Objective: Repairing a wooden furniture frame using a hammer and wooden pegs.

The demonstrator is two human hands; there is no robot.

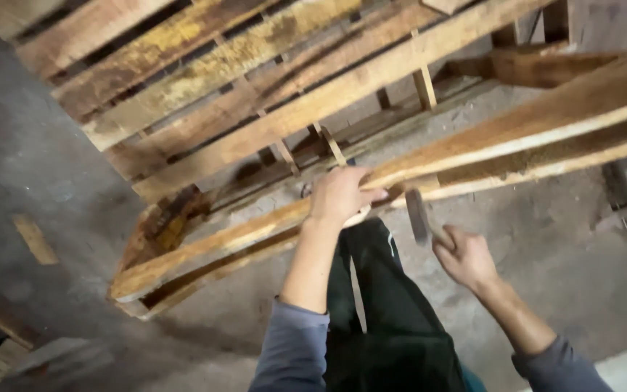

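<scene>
Left hand [339,194] is clamped over the top edge of the near board [473,156], fingers wrapped on its far side, steadying it. Right hand [464,255] is closed around a hammer [419,215], its dark head raised just below the board and close beside the left hand. The board is the front rail of a pallet [255,94] standing tilted on the concrete floor [30,160].

Judgement on the step: the work appears to be striking the board loose or driving it at the joint. To do it well, the steadying hand wants to sit well apart from the strike point; at present it is near. Blows should land square beside a block, not mid-span, where the plank would flex and split.

Materials: rough-sawn softwood planks, long and flat, weathered brown with yellowish staining and pale fresh edges. Grain is coarse; splinters are likely. Thin slats [424,87] cross between the rails. The hammer is blurred; its handle material cannot be told. The floor is grey, dusty, with a loose offcut [35,238] lying on it.
</scene>
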